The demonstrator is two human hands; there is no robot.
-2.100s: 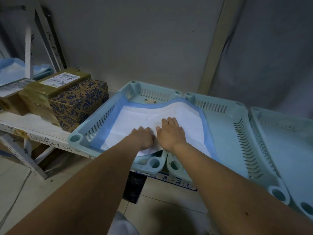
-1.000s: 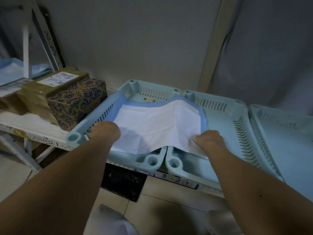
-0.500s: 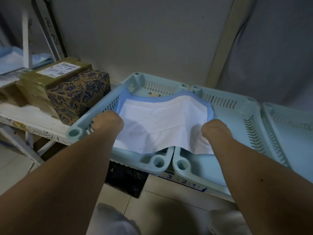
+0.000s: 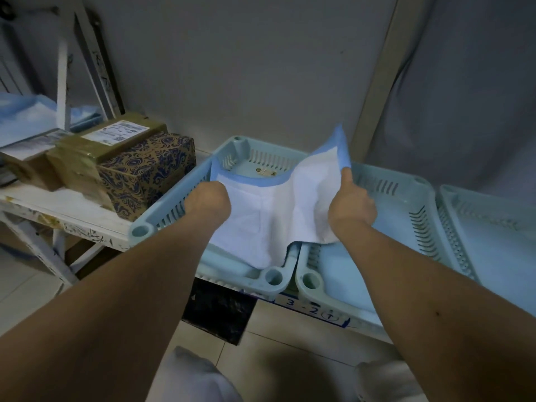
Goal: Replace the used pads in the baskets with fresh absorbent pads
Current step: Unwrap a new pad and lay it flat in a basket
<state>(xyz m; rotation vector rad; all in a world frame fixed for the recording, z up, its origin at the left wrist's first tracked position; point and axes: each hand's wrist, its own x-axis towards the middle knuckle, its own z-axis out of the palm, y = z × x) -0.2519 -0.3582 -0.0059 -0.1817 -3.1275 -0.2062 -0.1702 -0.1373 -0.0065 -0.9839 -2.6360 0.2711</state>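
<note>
Three pale baskets are sitting side by side, and the leftmost basket [image 4: 174, 210] is holding the blue-edged pad [image 4: 278, 216]. I am gripping its 9 o'clock edge in my left hand [image 4: 207, 198], while my right hand [image 4: 352, 207] is pinching its 3 o'clock edge, raised off the basket.

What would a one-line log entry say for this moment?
step: lifting pad | left hand: grips pad | right hand: grips raised edge | leftmost basket: pad partly inside

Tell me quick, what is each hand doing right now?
Left hand: grips the pad's left edge over the basket.
Right hand: grips the pad's right edge, lifted up.
</note>
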